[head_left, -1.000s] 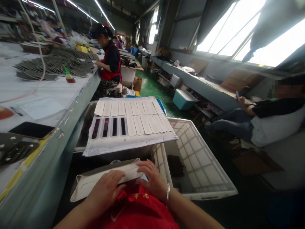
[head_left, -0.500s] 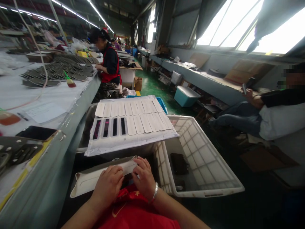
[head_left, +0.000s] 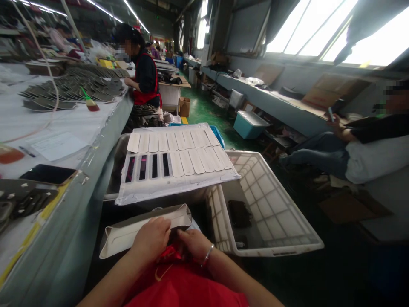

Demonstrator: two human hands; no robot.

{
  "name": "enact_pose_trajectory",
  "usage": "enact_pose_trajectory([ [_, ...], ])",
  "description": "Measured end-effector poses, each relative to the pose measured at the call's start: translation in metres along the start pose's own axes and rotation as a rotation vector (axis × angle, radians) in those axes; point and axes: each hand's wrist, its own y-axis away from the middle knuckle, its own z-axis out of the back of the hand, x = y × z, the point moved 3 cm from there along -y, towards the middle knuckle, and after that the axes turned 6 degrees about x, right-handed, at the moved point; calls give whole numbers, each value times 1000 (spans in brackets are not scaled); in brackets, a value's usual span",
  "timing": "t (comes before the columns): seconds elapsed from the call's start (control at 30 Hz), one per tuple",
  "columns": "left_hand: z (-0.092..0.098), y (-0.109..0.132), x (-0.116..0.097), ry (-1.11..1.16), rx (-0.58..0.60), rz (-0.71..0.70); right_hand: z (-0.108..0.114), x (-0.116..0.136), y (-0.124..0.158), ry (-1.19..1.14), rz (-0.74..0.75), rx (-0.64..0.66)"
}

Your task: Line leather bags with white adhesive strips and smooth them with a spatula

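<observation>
A long folded piece (head_left: 123, 238), cream on one face and dark grey on the other, lies slanted in front of my body. My left hand (head_left: 152, 238) is closed over its middle, knuckles up. Just below the piece's right end is my right hand (head_left: 194, 244), a bracelet at its wrist. Its thumb and fingers are drawn together near the grey edge; what they pinch is hidden. Ahead lies a white-covered board (head_left: 140, 197) with two rows of cream strips (head_left: 198, 161). Toward the left, the lower row has several pale frames with dark centres (head_left: 155, 166).
A white plastic crate (head_left: 284, 251) holding dark items stands at right. The left worktable (head_left: 99, 128) carries a phone (head_left: 47, 174), grey pieces (head_left: 73, 87) and a glue bottle (head_left: 92, 104). One person (head_left: 145, 81) works beyond; another (head_left: 361, 140) sits at right.
My right hand has come off the piece's top right edge and moved down below it. The piece's right end now stands open like a fold. My left hand stays on it.
</observation>
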Motion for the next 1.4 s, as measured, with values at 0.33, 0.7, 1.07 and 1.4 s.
enact_pose_trajectory([
  [0.33,2,-6,4,53,13,-27,-9,9,-7,-472,-219,-5],
  [0.7,1,34,65,210,44,16,-38,15,-11,-502,-37,-172],
  [1.07,-1,28,59,61,-43,73,-69,24,-20,-487,-67,-214],
  [1.4,16,54,78,-25,-172,186,-89,26,-32,-273,-51,-68],
])
